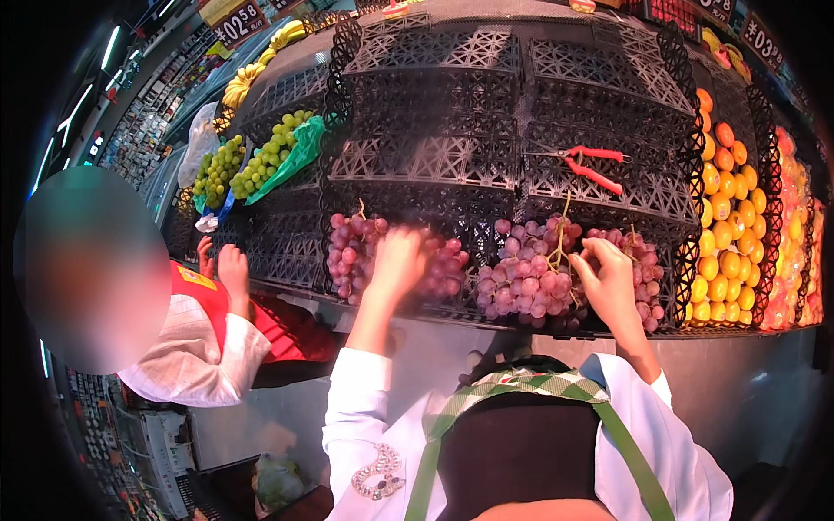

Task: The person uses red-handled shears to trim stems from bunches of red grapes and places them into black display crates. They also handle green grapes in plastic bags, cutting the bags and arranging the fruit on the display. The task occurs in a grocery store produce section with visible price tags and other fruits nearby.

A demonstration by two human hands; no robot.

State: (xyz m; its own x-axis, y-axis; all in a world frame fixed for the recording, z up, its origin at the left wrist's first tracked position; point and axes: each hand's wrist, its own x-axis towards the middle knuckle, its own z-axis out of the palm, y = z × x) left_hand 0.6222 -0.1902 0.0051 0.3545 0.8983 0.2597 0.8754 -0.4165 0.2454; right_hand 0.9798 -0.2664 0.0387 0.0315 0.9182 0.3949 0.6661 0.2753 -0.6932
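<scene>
My left hand [399, 257] reaches over bunches of red grapes [355, 251] at the front of the display. Its fingers point down among the fruit, and their tips are hidden. My right hand [607, 277] is between a large red grape bunch [528, 280] with a pale green stem [561, 241] and another red bunch [645, 273] to its right. The thumb and bent fingers come close to the stem; whether they grip anything is unclear. Beyond the grapes, red-handled snips [594, 163] lie on a black plastic crate, blades to the left.
Black lattice crates [423, 159] form the sloping display. Oranges [726, 260] and wrapped fruit [785, 241] fill the right side. Green grapes [267, 159] and bananas [244, 81] lie left. A co-worker in a red apron [215, 312] stands at my left, both hands near the display.
</scene>
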